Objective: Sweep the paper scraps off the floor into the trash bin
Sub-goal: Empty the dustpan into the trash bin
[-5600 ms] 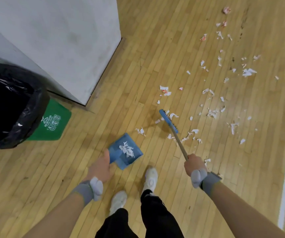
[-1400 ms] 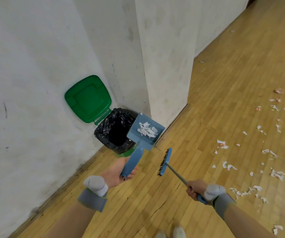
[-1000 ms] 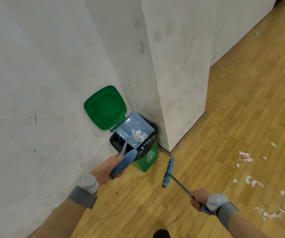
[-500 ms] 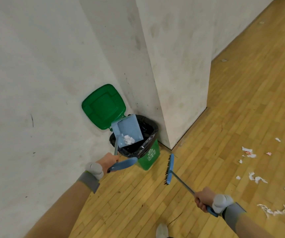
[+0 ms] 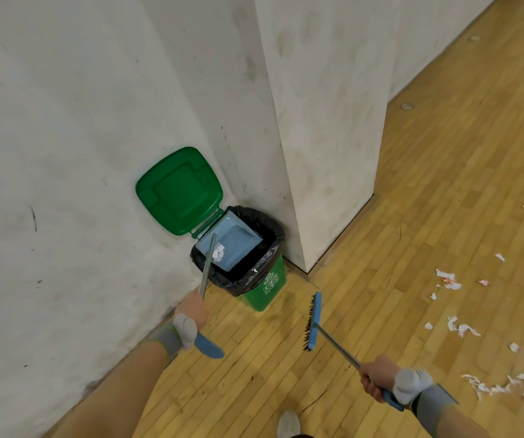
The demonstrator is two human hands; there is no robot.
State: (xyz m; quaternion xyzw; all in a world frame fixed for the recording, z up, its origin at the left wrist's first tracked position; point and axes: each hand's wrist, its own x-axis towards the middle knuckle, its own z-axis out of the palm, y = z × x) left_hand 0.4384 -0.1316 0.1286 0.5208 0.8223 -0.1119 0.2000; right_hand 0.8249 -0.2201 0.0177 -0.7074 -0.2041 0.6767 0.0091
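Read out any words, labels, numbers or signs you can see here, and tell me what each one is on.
White print on the front of the green trash bin: too small and blurred to read.
No text shows on the dustpan, broom, wall or floor.

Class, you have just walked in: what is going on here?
A person's left hand grips the handle of a blue plastic dustpan, tilted over the green trash bin lined with a black bag; a white paper clump sits in the pan. The right hand holds a blue long-handled brush. Torn paper scraps lie on the wooden floor.
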